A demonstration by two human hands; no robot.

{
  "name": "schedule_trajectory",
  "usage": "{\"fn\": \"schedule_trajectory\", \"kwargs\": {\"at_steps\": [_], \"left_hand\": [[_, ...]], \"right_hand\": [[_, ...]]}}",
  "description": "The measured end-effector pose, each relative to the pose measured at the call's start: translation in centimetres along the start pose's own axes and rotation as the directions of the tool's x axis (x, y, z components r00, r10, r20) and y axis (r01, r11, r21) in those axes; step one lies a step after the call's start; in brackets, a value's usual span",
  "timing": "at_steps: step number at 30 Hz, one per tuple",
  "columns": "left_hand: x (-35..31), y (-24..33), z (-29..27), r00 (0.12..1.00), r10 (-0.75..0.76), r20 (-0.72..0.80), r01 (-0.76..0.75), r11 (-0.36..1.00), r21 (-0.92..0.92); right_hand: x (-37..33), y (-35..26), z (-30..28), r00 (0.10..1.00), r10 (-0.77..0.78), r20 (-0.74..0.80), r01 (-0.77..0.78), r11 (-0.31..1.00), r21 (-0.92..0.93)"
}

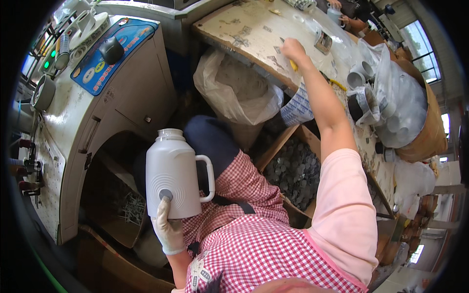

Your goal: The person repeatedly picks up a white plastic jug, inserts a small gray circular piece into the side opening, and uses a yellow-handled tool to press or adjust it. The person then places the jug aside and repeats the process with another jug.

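Note:
A white plastic jug (172, 161) with a side handle and an open threaded neck stands upright over my lap. My left hand (168, 229), in a white glove, holds it low on its body, one fingertip at a small grey disc (165, 194) on the ringed side. Out over the worktable (254, 29), my bare right hand (294, 50) is closed round a slim yellow-handled tool (293, 65). A thin dark tip shows past the fingers; its kind is unclear. Below that arm sits a cardboard box of grey discs (293, 171).
A large clear plastic bag (234, 83) stands under the table edge. At left, a white cabinet carries a blue mat (97, 73) and a black mouse (112, 50). Grey cups (360, 73) and a bagged carton (415, 112) crowd the right. Another person's hands (342, 17) work at the far end.

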State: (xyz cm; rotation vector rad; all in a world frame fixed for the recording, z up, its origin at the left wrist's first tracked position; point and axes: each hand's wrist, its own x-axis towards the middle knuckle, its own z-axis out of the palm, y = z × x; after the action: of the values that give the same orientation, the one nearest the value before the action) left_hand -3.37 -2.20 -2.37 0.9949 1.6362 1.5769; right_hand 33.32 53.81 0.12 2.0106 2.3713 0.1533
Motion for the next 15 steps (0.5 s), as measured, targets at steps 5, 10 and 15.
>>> {"fn": "schedule_trajectory", "kwargs": {"at_steps": [5, 10, 15], "left_hand": [[-1.3, -1.5, 0.2, 0.975, -0.217, -0.04, 0.192, 0.924, -0.332], [-1.5, -2.1, 1.5, 0.858, -0.511, -0.064, 0.237, 0.501, -0.832], [-1.3, -1.0, 1.0, 0.912, -0.401, 0.084, 0.306, 0.529, -0.791]], "right_hand": [[-13.2, -10.2, -5.7, 0.953, -0.26, 0.154, -0.197, -0.15, 0.969], [-33.9, -21.6, -8.2, 0.606, -0.679, 0.414, -0.595, -0.042, 0.803], [-39.9, -26.4, -7.7, 0.688, -0.668, 0.285, -0.361, 0.027, 0.932]]}}
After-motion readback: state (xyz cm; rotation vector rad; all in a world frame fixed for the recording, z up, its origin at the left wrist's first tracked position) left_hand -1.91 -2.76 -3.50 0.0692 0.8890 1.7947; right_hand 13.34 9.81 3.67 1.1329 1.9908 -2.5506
